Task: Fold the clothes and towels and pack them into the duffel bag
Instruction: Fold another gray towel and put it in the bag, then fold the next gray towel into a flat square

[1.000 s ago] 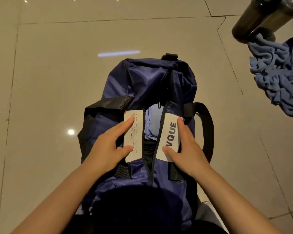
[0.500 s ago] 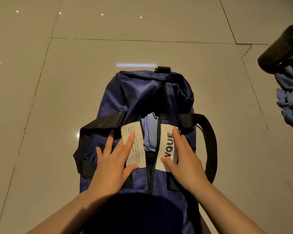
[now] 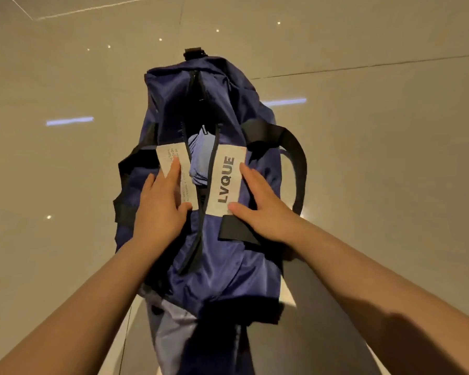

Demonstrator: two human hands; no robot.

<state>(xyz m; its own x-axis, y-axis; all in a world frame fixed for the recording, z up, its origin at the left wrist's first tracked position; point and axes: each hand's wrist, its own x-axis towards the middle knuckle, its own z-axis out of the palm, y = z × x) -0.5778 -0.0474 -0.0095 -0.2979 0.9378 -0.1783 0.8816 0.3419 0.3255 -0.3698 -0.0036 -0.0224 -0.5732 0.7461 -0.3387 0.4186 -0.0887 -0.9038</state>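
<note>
A navy duffel bag (image 3: 222, 255) lies lengthwise on the tiled floor, its top zip partly open. Folded light-blue cloth (image 3: 199, 161) shows through the gap. A white label with small print sits left of the zip and a white LVQUE label (image 3: 226, 180) right of it. My left hand (image 3: 160, 207) presses flat on the left label with straight fingers. My right hand (image 3: 260, 204) lies flat on the bag beside the LVQUE label, thumb on the label's lower edge. Both hands hold nothing.
Black carry straps (image 3: 295, 158) loop out on both sides of the bag. Glossy beige floor tiles (image 3: 65, 171) with light reflections surround it. A pale grey-blue piece of fabric (image 3: 173, 328) shows under the bag's near end.
The view has swung left and lifted, so the blue towel pile and dark object at the right have left the frame. Both hands stay flat on the bag's top beside the zip.
</note>
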